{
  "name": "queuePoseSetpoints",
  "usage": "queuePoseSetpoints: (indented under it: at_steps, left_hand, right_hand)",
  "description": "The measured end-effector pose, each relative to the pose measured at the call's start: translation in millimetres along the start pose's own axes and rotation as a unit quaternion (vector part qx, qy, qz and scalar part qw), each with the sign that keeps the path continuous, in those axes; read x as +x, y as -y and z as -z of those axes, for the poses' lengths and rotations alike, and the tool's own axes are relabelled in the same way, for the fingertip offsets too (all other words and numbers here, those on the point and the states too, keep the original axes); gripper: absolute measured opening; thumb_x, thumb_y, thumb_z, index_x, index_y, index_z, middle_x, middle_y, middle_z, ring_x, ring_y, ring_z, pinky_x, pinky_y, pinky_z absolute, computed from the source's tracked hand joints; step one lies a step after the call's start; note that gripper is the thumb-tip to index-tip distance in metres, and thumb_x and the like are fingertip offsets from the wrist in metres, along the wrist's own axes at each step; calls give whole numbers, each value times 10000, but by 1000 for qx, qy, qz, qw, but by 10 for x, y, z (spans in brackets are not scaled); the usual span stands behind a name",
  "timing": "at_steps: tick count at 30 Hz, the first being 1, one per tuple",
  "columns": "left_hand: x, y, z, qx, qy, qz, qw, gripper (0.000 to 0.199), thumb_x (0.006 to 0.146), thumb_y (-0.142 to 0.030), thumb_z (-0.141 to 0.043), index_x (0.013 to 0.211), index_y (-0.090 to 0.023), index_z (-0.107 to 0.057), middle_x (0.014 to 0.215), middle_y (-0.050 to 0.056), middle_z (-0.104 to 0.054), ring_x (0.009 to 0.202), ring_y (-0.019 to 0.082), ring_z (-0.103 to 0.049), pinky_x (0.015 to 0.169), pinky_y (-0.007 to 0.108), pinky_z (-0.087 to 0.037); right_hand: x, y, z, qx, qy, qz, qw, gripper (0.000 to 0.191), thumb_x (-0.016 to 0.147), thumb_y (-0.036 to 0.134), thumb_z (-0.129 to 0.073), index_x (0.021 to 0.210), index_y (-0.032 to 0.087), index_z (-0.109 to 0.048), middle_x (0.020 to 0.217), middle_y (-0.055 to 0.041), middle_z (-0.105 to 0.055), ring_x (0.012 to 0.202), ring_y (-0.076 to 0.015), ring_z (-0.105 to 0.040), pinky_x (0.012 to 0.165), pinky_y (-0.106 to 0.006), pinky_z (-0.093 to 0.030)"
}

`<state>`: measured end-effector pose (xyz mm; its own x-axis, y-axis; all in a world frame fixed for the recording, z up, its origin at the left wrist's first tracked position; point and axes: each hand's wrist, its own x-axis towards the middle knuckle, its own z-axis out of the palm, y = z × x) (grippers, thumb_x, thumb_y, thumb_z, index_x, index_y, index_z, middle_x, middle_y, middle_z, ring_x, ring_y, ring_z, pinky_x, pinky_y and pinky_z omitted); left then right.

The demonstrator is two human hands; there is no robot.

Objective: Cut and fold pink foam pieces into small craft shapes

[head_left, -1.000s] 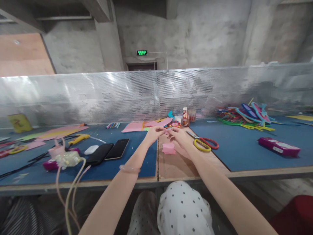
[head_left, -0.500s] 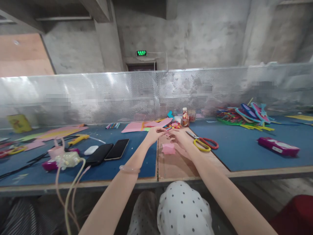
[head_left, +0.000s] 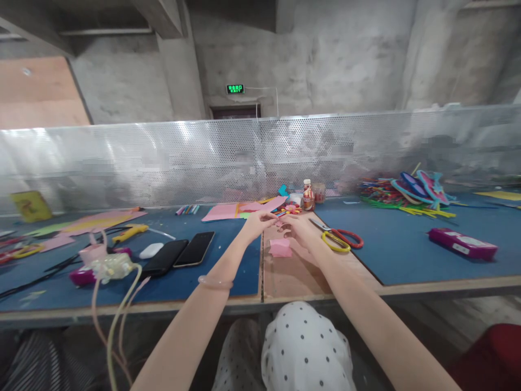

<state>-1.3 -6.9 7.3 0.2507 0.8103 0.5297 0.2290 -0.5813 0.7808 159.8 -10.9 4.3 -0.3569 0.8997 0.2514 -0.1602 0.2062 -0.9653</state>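
My left hand and my right hand meet fingertip to fingertip above the wooden strip of the table. A small pink piece, probably paper, shows between the fingertips, and both hands pinch at it. Just below them lies a folded pink paper. Red-and-yellow scissors rest to the right of my right hand. Behind the hands is a pink and yellow flower-like piece, with pink paper sheets to its left.
A bottle and a jar stand behind the scissors. Two phones, a power strip with cables and a yellow glue gun lie left. Pipe cleaners and a purple package are at right.
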Motion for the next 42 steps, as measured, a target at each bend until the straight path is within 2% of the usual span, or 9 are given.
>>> queuePoseSetpoints:
  at_steps: [7,12,18,23,27,34,42]
  left_hand:
    - [-14,-19,4,-40,3,32,999,273,646,-362,-637,793,-132,-650,806,64,-663,761,161,-587,704,284,-442]
    - [-12,3,20,-71,14,57,996,288,630,-363,-651,813,-140,-649,816,58,-663,784,161,-581,714,285,-425]
    - [14,80,30,-139,26,105,984,292,603,-342,-687,819,-152,-638,819,59,-657,788,155,-581,696,270,-409]
    - [-3,54,27,-173,21,142,974,298,582,-319,-713,814,-148,-640,838,68,-649,801,155,-580,714,274,-401]
    - [-12,33,27,-189,30,143,971,278,593,-303,-710,812,-145,-645,825,65,-642,817,150,-573,724,265,-395]
    - [1,55,18,-195,14,144,970,265,591,-291,-709,805,-146,-649,821,65,-637,815,152,-571,726,270,-398]
    - [2,38,12,-207,12,149,967,253,578,-280,-717,774,-140,-641,789,60,-635,788,148,-576,728,274,-403]
  right_hand:
    - [8,2,4,-2,10,9,1000,106,653,235,-539,686,160,-606,696,-17,-579,592,-94,-523,495,-198,-373]
    - [-32,46,-31,-23,-6,26,999,106,633,244,-568,676,154,-604,701,-24,-583,599,-101,-527,495,-203,-380]
    - [-81,96,-75,-36,-20,34,999,98,641,245,-572,653,149,-587,683,-26,-584,581,-98,-525,468,-194,-374]
    - [-103,114,-99,-74,-28,54,995,114,669,256,-563,641,146,-574,644,-12,-565,538,-89,-518,450,-188,-382]
    - [-88,77,-93,-98,-36,80,991,140,688,282,-567,659,145,-577,646,-14,-566,545,-92,-521,445,-186,-392]
    - [-18,-4,-61,-108,-38,96,989,127,700,273,-562,690,149,-584,646,-3,-568,520,-76,-505,460,-186,-413]
    - [-25,12,-60,-134,-31,104,985,148,704,292,-551,708,149,-588,656,-12,-575,554,-95,-523,477,-205,-436]
